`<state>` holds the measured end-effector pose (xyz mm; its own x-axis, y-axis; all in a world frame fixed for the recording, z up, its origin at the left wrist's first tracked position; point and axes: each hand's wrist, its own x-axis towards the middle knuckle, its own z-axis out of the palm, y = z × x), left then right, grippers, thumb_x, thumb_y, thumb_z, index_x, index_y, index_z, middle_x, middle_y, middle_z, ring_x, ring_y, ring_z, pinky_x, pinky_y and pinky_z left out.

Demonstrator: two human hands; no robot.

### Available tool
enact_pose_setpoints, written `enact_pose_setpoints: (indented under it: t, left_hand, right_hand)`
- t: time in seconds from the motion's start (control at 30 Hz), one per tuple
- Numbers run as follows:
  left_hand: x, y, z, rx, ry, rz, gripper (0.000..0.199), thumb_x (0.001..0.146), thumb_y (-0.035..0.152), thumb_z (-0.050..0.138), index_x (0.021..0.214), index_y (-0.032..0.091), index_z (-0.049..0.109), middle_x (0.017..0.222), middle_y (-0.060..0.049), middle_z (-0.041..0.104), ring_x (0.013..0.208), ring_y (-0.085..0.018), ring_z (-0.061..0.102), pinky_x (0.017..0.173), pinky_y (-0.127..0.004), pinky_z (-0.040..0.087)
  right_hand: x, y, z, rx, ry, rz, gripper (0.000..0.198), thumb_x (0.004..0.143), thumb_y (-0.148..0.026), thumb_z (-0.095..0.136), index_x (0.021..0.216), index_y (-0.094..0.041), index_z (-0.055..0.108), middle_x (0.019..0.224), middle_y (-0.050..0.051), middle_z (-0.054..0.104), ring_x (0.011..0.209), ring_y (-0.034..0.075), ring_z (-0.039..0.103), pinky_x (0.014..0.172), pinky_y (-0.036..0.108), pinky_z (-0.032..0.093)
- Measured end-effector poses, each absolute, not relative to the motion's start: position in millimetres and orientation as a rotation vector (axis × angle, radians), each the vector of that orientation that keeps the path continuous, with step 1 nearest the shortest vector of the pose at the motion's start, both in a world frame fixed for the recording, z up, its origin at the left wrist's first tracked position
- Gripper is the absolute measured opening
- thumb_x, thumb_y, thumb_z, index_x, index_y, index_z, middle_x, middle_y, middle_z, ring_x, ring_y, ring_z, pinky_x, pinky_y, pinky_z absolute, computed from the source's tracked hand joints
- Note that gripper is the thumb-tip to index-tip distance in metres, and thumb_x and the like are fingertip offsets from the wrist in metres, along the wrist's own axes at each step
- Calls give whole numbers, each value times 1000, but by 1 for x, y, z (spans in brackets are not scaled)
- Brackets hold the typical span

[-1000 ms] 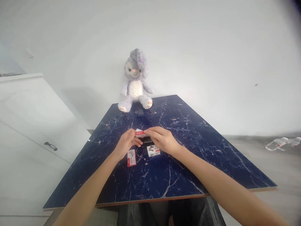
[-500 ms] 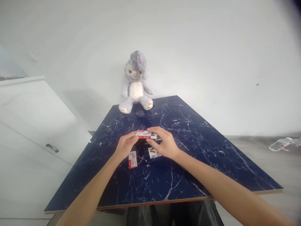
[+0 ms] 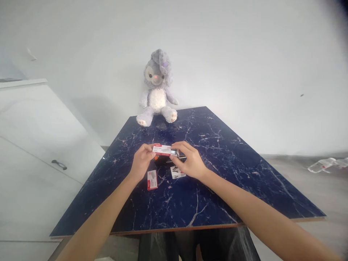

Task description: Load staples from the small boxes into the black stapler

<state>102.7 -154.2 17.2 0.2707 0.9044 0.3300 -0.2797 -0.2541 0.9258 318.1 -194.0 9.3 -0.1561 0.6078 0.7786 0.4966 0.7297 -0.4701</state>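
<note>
Above the table, my left hand point(image 3: 142, 161) pinches the left end of a small red-and-white staple box point(image 3: 161, 149). A silvery strip of staples point(image 3: 174, 152) shows at the box's right end. My right hand point(image 3: 189, 159) closes thumb and fingers around that strip and the box's end. Partly hidden under the box lies a black stapler point(image 3: 164, 160) with an orange spot. A second red-and-white staple box point(image 3: 152, 180) rests flat nearer me, below my left hand. Beside it, a white card or box point(image 3: 177, 172) with dark printed pictures is partly covered by my right hand.
A grey plush toy point(image 3: 157, 90) sits at the far end of the dark blue marbled table point(image 3: 217, 188), against the wall. To the left stands a white cabinet point(image 3: 32, 152) with a dark handle. Clear plastic bottles point(image 3: 322, 165) lie on the floor at the right.
The held staple box has shifted slightly left and tilted its top face toward me. A silvery strip now shows at its right end, and more of the stapler is visible. The camera view has shifted slightly.
</note>
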Motion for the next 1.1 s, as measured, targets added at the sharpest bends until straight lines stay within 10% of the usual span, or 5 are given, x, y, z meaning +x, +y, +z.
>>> enact_pose_setpoints:
  t: [0.27,1.1]
  left_hand:
    - [99,-152,18,1350,780,1301,59,73,22,78,127,22,54,111,-8,70,95,-22,68,78,-34,57]
    - [98,-150,17,1375,792,1295,37,74,29,80,109,20,71,115,-11,71,99,-26,67,73,-34,57]
  right_hand:
    - [320,-193,8,-863,-1860,48,21,93,-25,58,113,-22,65,119,10,65,110,22,64,96,38,56]
    - [330,-185,11,-1035,-1969,-207,19,96,-24,57,100,-24,75,104,7,72,94,23,62,82,42,47]
